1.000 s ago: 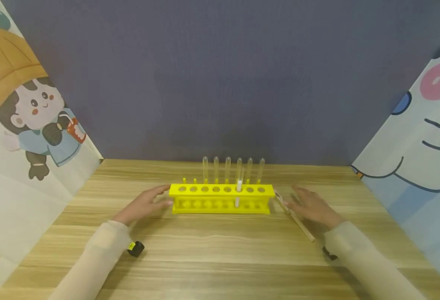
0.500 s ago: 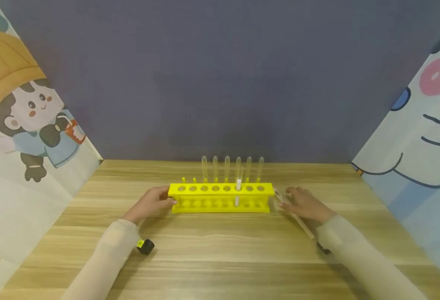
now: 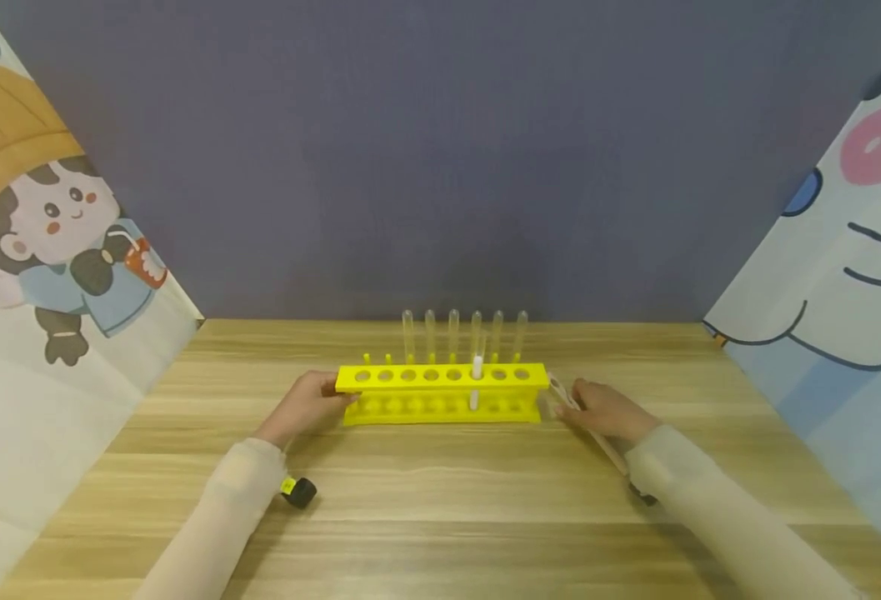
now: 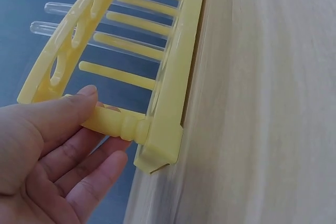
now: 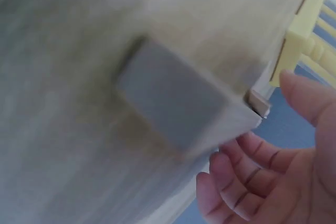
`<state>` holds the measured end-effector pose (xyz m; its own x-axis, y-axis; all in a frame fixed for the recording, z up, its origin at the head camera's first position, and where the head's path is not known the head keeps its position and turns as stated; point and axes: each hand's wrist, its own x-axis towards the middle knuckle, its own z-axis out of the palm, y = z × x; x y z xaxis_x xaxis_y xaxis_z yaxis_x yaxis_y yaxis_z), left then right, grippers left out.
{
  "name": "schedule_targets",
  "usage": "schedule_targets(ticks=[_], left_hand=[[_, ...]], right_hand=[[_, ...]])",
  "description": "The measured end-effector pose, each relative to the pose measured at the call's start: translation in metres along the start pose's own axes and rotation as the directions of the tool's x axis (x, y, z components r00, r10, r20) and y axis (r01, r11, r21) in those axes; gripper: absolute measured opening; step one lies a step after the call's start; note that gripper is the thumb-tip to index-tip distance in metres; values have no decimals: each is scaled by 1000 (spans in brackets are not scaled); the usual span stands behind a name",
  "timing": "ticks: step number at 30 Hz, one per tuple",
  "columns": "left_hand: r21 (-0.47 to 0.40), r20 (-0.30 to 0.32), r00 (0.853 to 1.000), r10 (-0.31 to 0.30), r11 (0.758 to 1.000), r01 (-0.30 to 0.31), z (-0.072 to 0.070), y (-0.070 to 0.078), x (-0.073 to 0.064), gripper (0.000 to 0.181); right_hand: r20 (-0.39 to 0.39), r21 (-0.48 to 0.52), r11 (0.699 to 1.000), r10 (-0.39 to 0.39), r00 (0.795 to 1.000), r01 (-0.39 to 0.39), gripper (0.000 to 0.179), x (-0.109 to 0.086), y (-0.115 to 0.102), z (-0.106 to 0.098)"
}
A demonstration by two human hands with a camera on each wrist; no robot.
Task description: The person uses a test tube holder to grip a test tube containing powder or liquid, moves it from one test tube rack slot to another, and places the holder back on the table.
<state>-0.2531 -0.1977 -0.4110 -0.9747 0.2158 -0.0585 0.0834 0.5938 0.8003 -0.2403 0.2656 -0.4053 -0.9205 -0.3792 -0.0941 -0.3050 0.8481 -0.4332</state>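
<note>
A yellow test tube rack (image 3: 443, 417) stands in the middle of the wooden table. Several clear test tubes (image 3: 430, 333) sit upside down on its back pegs. One front hole, toward the right, holds a white slim piece (image 3: 478, 367) upright. My left hand (image 3: 308, 406) grips the rack's left end post (image 4: 113, 120), thumb in front and fingers behind. Beside the right end, my right hand (image 3: 611, 410) is over a wooden test tube holder (image 3: 608, 450); in the right wrist view its loosely bent fingers are at the holder's edge, the thumb apart, near the rack's end.
A dark grey panel (image 3: 440, 167) rises behind the table's back edge. Printed cartoon panels flank it on the left (image 3: 72, 250) and right (image 3: 845, 267). A black wrist camera (image 3: 299, 492) shows under the left sleeve.
Both hands have moved inward. The left fingers have come around the rack's left end, and the right hand has moved left over the wooden holder. The rack stays where it was.
</note>
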Motion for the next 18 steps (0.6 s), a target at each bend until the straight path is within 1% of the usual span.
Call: schedule_targets(ticks=[3,8,18], left_hand=[[-3,-11,1000,16,1000,-16,1,0,-1,19],[14,-19,999,42,999,-42,2,-2,-3,19],[32,-31,997,75,997,-74,3,2,-5,21]], right_hand=[[-12,-28,1000,7,1000,-7,29,0,4,4],[-5,-44,999,27,1000,-27,26,-3,3,8],[-33,-56,998,12,999,-14,21,-4,2,5]])
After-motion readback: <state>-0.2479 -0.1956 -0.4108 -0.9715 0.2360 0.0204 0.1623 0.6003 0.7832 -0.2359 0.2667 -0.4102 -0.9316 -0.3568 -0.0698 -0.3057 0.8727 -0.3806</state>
